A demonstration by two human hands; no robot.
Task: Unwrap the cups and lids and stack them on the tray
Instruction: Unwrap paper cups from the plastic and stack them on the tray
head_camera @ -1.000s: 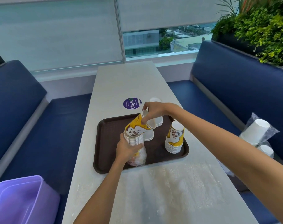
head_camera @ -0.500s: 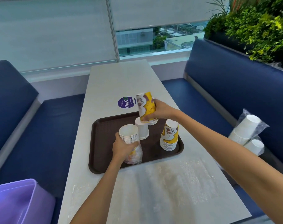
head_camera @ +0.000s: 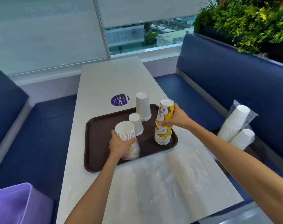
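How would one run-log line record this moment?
right hand: grips yellow printed paper cups above matching stack | left hand: grips half-wrapped paper cup stack | site: brown plastic tray

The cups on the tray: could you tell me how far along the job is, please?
Done: a tall white stack, a short white stack and a yellow printed stack stand upside down on the tray. In hand: the right hand holds more yellow cups atop that stack; the left hand grips a half-unwrapped stack, wrap bunched at its base. Left: wrapped white cups on the bench.
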